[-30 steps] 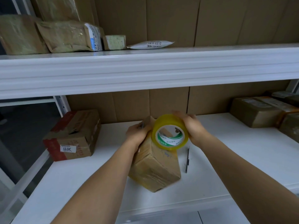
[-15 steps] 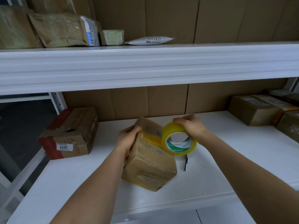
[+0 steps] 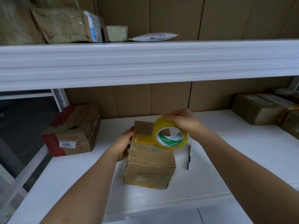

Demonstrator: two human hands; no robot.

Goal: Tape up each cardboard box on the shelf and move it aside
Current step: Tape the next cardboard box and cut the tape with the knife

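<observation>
A small brown cardboard box (image 3: pixel 149 165) stands in the middle of the white lower shelf (image 3: pixel 226 159). My left hand (image 3: pixel 124 143) grips its upper left edge. My right hand (image 3: pixel 181 121) holds a yellow tape roll (image 3: pixel 169 134) with a green-and-white core over the box's top right. A strip of yellowish tape lies across the top of the box, running left from the roll toward my left hand.
A thin dark blade or pen (image 3: pixel 188 157) lies right of the box. A red-taped box labelled 3011 (image 3: pixel 72 131) sits at the shelf's left end. Several brown boxes (image 3: pixel 265 109) stand at the far right. The upper shelf (image 3: pixel 145 62) carries parcels (image 3: pixel 64 26).
The box has turned to stand squarer on the shelf. My right hand has drawn the tape roll across its top to the right, laying tape. My left hand stayed on the left edge.
</observation>
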